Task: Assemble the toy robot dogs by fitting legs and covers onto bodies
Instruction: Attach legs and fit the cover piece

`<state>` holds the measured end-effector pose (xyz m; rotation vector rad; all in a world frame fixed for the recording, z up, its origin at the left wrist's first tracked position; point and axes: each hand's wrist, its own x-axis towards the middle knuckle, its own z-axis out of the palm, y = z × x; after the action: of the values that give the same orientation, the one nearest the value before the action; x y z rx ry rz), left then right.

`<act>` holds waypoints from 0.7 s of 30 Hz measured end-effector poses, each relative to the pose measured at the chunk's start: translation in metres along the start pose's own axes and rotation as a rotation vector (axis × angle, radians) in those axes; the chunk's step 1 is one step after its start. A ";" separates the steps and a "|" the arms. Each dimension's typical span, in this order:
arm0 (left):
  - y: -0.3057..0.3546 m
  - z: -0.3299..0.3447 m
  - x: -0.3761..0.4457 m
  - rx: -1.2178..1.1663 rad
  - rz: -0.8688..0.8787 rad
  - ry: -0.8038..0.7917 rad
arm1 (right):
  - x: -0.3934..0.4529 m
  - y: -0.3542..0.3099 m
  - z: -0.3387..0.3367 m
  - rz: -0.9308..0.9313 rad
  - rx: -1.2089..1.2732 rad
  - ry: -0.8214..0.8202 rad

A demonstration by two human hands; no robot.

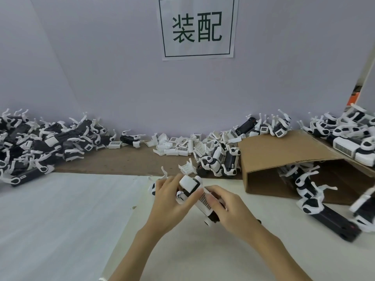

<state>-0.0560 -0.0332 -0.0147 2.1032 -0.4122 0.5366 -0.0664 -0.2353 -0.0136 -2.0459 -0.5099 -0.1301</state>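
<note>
Both grips are clenched on one toy dog [194, 194] held just above the desk [203, 250]: the left hand [172, 201] wraps its head end, the right hand [227, 207] pinches the white cover [204, 198] against the body. The cover looks mid-fit; next likely calls for pressing it flush. Loose covers [178, 146] lie behind, well apart.

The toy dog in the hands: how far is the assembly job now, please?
Done: dogs with white covers and legs lie heaped on and beside the cardboard box at the right. In hand: the left hand and right hand hold one toy dog, a white cover on its body. Left: the pile of black bodies at the far left and loose covers by the wall.
</note>
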 end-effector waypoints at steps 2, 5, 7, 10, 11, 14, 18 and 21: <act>0.002 0.000 -0.002 -0.066 0.055 -0.037 | -0.003 -0.002 0.001 0.076 0.207 -0.006; 0.007 -0.001 0.000 -0.337 -0.064 -0.189 | -0.005 -0.005 0.002 0.174 0.424 -0.049; 0.010 0.005 0.001 -0.321 -0.101 -0.061 | -0.005 -0.004 0.006 0.175 0.400 -0.036; 0.009 0.010 0.005 -0.307 -0.222 0.152 | -0.006 -0.001 0.008 0.013 -0.008 -0.021; 0.007 0.009 0.006 -0.321 -0.271 0.170 | -0.006 -0.001 0.010 -0.019 -0.195 -0.033; 0.004 0.006 0.007 -0.228 -0.306 0.168 | -0.004 -0.005 0.016 -0.034 -0.477 0.014; 0.005 0.005 0.007 -0.251 -0.311 0.089 | -0.002 -0.009 0.007 0.001 -0.489 0.010; 0.004 0.002 0.009 -0.268 -0.324 0.067 | -0.004 -0.008 0.002 0.001 -0.438 0.035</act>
<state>-0.0501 -0.0374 -0.0081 1.8393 -0.0936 0.3389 -0.0736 -0.2313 -0.0100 -2.4647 -0.4887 -0.2984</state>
